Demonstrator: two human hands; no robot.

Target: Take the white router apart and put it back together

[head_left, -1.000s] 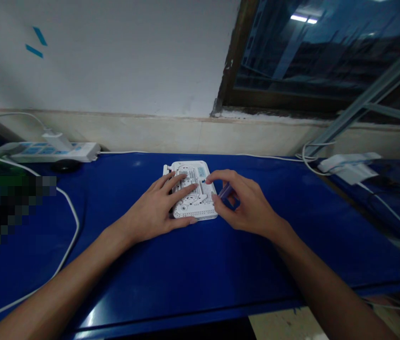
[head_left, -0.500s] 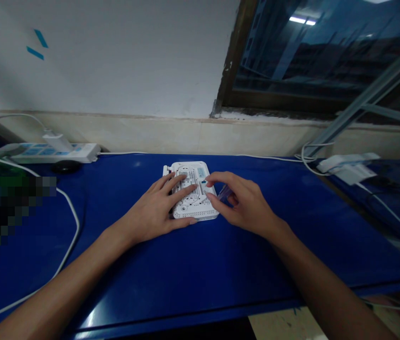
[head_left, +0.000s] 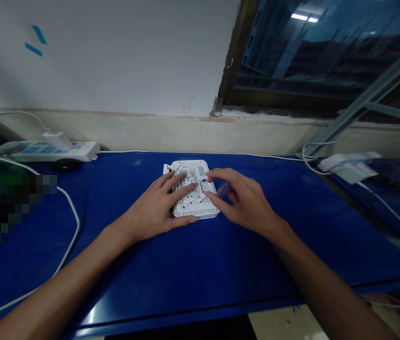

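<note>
1. A white plastic housing [head_left: 200, 211] is lying flat near the middle of the desk [head_left: 143, 283], with its vented, ribbed face turned up and a small blue label showing near its far edge.
2. The left hand [head_left: 153, 208] is spreading flat across the housing, its fingers covering much of the ribbed centre.
3. The right hand [head_left: 246, 200] is resting its fingertips at the housing's right side and curling around a small translucent purple stick [head_left: 223, 190]. The hand is hiding most of the stick, so I cannot make out what it is. The two hands are staying apart.
4. A power strip [head_left: 49, 152] is sitting behind them at the far left, carrying a white plug [head_left: 56, 140], while a white cable [head_left: 75, 222] is running down the desk.
5. A pixelated patch [head_left: 4, 212] is obscuring the left edge.
6. A white adapter [head_left: 349, 164] is lying at the right, below a dark window [head_left: 309, 56] set into the white wall [head_left: 97, 61].
</note>
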